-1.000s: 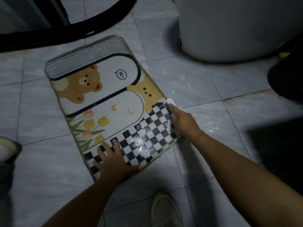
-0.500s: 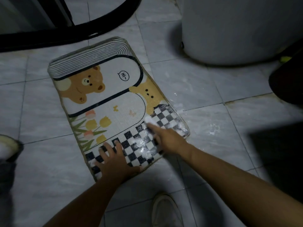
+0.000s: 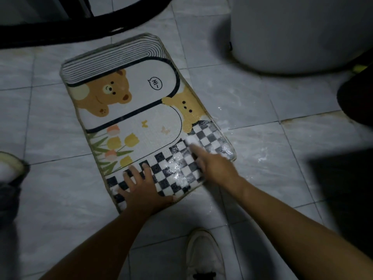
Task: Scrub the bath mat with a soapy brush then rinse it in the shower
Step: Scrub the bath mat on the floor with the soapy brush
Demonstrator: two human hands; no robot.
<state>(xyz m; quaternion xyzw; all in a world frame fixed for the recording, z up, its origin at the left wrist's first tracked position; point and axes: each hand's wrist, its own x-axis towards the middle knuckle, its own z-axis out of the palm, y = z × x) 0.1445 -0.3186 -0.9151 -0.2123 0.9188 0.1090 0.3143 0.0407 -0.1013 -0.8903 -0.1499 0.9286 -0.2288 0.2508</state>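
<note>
Left hand flat on the "Hi~" bath mat; right hand grips a brush (blurred).

Pale marbled floor tiles with dark grout; a white bin stands at upper right, a white shoe below.

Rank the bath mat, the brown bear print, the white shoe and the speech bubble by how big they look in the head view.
1. bath mat
2. brown bear print and white shoe: look about alike; the shoe is cut off by the frame's bottom edge and nearer the camera, so unranked
3. speech bubble
</note>
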